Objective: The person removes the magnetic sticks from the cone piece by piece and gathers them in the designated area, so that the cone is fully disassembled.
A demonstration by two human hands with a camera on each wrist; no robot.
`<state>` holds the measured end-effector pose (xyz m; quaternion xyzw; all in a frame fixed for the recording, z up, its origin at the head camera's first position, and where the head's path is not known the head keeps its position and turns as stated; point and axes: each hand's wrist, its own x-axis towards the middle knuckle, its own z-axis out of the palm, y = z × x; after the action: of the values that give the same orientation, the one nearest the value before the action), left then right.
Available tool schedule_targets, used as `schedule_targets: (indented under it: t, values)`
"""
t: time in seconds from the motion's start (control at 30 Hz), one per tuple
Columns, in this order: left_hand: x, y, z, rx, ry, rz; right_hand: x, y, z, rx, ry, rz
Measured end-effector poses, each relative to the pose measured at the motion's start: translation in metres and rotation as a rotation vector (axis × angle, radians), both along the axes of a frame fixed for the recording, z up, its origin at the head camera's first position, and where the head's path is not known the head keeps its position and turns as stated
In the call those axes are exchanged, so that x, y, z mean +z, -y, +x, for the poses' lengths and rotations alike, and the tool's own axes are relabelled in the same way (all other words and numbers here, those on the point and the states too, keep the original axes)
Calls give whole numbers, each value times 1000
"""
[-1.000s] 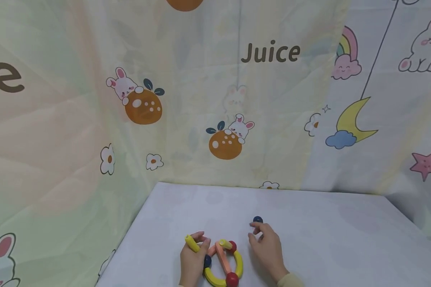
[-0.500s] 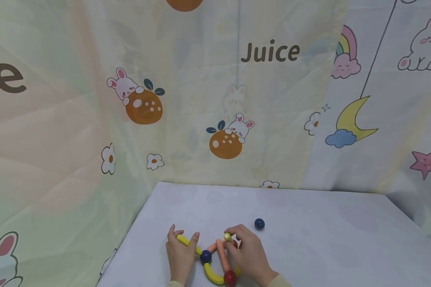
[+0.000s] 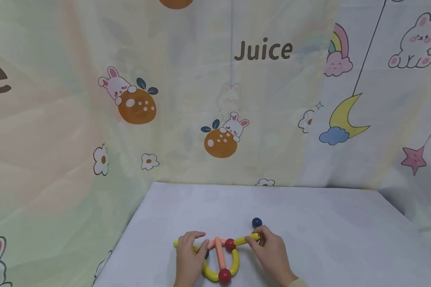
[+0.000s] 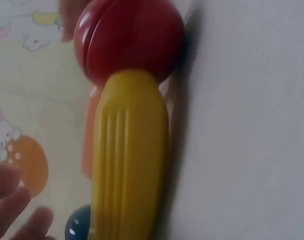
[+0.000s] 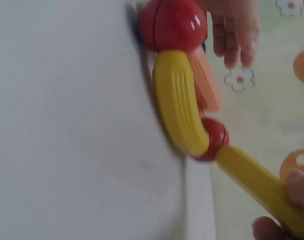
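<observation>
A toy frame of building sticks and balls lies on the table in the head view. It has curved yellow sticks [image 3: 235, 262], a salmon stick [image 3: 220, 253], a front red ball [image 3: 224, 276] and a rear red ball [image 3: 230, 244]. My right hand [image 3: 273, 251] pinches the outer end of a straight yellow stick [image 5: 257, 185] joined to the rear red ball. Over the frame's left side is my left hand [image 3: 189, 257], fingers loosely spread, thumb beside a blue ball [image 4: 77, 224]. Another yellow stick [image 3: 176, 243] passes partly hidden behind that hand.
A loose dark blue ball [image 3: 256, 222] sits on the white table [image 3: 330, 231] just beyond my right fingertips. Behind the table hangs a printed curtain [image 3: 179, 119].
My right hand first moved left from near the loose ball to the upright yellow stick, which now points right. My left hand moved out left, then back over the blue ball.
</observation>
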<state>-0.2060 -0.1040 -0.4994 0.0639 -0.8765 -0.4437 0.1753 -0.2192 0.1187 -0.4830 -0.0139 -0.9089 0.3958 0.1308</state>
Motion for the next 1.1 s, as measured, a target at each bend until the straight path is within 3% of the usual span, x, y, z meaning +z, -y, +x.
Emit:
schedule_targets:
  t: [0.13,0.23,0.37,0.57,0.87,0.97,1.1]
  values:
    - [-1,-10,8,-229,4,-128,-10,-16,3,17,150,-8]
    - [-3,-12,12,-315,-41,-205,-16,-24,8,89,232,-18]
    - [-5,-13,13,-348,-83,-291,-20,-27,14,234,253,-38]
    - [-4,-13,13,-372,-37,-478,-22,-24,21,475,198,-38]
    - [1,-11,15,-357,-76,-443,-24,-27,18,452,212,-59]
    - [2,-10,16,-390,-108,-439,-24,-29,18,470,202,-88]
    - [1,-10,15,-442,-80,-426,-24,-29,19,475,149,-104]
